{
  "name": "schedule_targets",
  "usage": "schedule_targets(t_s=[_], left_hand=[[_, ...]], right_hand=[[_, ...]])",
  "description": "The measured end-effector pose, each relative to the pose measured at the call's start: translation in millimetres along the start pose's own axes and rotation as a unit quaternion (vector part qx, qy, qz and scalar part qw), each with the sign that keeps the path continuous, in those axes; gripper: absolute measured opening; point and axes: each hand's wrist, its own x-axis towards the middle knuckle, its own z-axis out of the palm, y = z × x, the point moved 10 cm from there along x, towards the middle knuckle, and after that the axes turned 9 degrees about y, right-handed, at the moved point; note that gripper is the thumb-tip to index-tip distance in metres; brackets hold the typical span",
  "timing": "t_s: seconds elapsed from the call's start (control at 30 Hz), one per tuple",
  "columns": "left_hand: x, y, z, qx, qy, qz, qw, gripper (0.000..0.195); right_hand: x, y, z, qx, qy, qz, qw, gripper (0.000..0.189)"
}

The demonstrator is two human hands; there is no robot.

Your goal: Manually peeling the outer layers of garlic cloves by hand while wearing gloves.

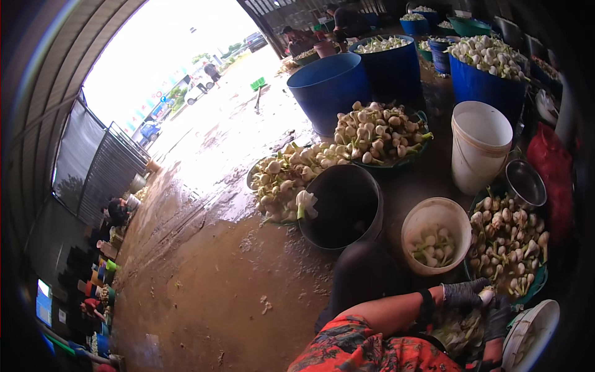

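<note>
My left hand [466, 293], in a dark glove, grips a white garlic bulb [486, 295] at the lower right. Against the bulb's other side rests my right hand [497, 317], gloved too; its fingertips are partly hidden. Below both hands lies a pile of pale garlic peelings [460, 330]. Beyond them a green basin [539, 284] holds many garlic bulbs with stems. A white bucket [411, 228] with some bulbs inside stands left of that basin. Close to my right forearm is a tilted white tub [551, 321].
A dark bucket [377, 223] stands before my knee, beside heaped garlic [279, 186]. A tall white bucket [479, 162], a metal bowl [525, 183], a red mesh sack [551, 172] and blue tubs [330, 97] stand farther off. Other people sit at the back and along the left wall.
</note>
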Motion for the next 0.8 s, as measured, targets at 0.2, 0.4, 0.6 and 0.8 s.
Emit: schedule_targets(t_s=[0.2,0.4,0.6,0.8], left_hand=[[-6.0,-1.6,-1.9,-0.029,-0.004,-0.036,0.999,0.079],[13.6,-32.8,-8.5,0.048,-0.022,0.000,0.999,0.083],[6.7,-2.2,9.7,0.173,-0.028,0.212,0.961,0.081],[-0.5,12.1,0.0,0.211,0.031,0.220,0.952,0.073]], right_hand=[[-4.2,-6.2,4.0,0.210,-0.021,0.039,0.977,0.022],[-8.6,-17.4,-6.4,0.010,-0.027,-0.034,0.999,0.021],[-6.9,20.2,13.0,0.170,-0.014,0.087,0.982,0.021],[-13.1,-12.3,3.2,0.240,-0.011,-0.003,0.971,0.024]])
